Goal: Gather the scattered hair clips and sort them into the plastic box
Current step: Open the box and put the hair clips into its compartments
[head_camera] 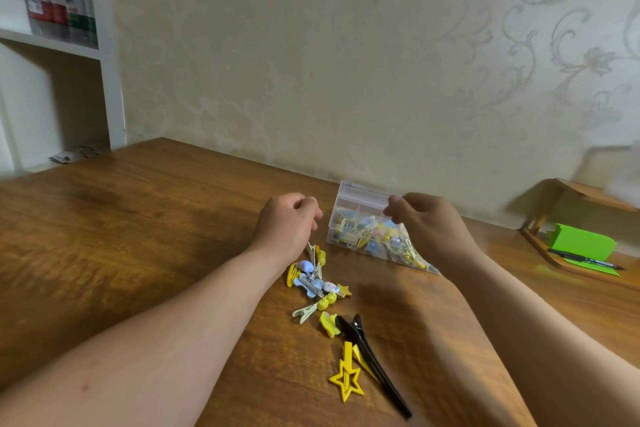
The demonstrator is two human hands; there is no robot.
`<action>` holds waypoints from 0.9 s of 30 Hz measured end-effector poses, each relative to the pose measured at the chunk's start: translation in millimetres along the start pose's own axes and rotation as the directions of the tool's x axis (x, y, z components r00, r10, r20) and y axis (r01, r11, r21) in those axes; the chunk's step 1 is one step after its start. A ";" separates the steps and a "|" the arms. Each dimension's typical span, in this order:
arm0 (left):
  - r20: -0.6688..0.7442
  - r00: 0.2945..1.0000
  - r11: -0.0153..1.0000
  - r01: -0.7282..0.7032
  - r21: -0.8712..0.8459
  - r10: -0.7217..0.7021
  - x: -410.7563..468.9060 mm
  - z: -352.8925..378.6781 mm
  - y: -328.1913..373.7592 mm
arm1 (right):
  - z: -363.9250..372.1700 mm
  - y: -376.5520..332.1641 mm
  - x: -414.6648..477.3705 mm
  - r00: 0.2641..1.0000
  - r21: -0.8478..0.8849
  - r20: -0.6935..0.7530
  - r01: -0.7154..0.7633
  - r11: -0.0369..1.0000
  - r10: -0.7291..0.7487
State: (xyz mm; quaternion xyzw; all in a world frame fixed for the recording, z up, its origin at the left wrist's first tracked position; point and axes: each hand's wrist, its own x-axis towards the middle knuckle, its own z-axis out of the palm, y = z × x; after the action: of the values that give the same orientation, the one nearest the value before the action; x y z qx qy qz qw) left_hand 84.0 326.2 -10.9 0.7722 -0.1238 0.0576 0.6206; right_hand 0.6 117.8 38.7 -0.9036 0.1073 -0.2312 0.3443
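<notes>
A person sits at a brown wooden table [138, 218] with both bare arms stretched out over it. The left hand [287, 222] is curled up with its fingers tucked in, and it hangs just above the far end of a little pile of hair clips [311, 281]. I cannot tell if it is pinching a clip or not. The right hand [426, 222] is at the clear plastic box [360, 218], with its fingers bent and pressed together at the top edge on the right side. The box is tipped up, with its open top facing the person, and it stands on the table near the wall [346, 45]. Many yellow and blue clips are already inside it. The pile of loose clips lies on the table just in front of the box, between the two arms. It has blue, yellow and silver ones all mixed up. Nearer to the person lie a long black clip [377, 367] and a yellow star clip [346, 378], side by side and touching. A small yellow clip [329, 322] lies at the top end of the black one. Far off to the right is a wooden tray [571, 267] with green paper [581, 243] and a pen [585, 262]. A white shelf [104, 45] stands at the left.
</notes>
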 end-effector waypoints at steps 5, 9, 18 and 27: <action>0.009 1.000 1.000 0.004 0.024 -0.004 -2.4 0.1 3.4 | -8.1 -3.9 -42.7 0.998 0.123 0.003 0.057 0.991 -0.058; 0.022 1.000 0.999 -0.003 0.041 0.002 -2.0 1.6 2.0 | 7.7 2.8 -72.3 0.971 0.118 0.217 0.073 0.990 -0.097; 0.026 1.000 0.997 -0.016 0.074 0.014 -1.8 3.2 1.8 | 26.1 1.1 -81.5 0.904 -0.074 0.384 0.232 0.970 -0.187; 0.019 1.000 0.998 -0.020 0.054 0.019 -0.2 3.1 -1.7 | 28.8 0.5 -78.2 0.893 -0.189 0.358 0.354 0.916 -0.272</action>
State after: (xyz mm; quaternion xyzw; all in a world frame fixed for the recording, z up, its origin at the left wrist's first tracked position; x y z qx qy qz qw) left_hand 84.1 323.5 -13.3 0.7880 -0.1352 0.0599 0.5977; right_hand -53.3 161.5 -7.4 -0.9704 -0.0706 -0.1169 0.1990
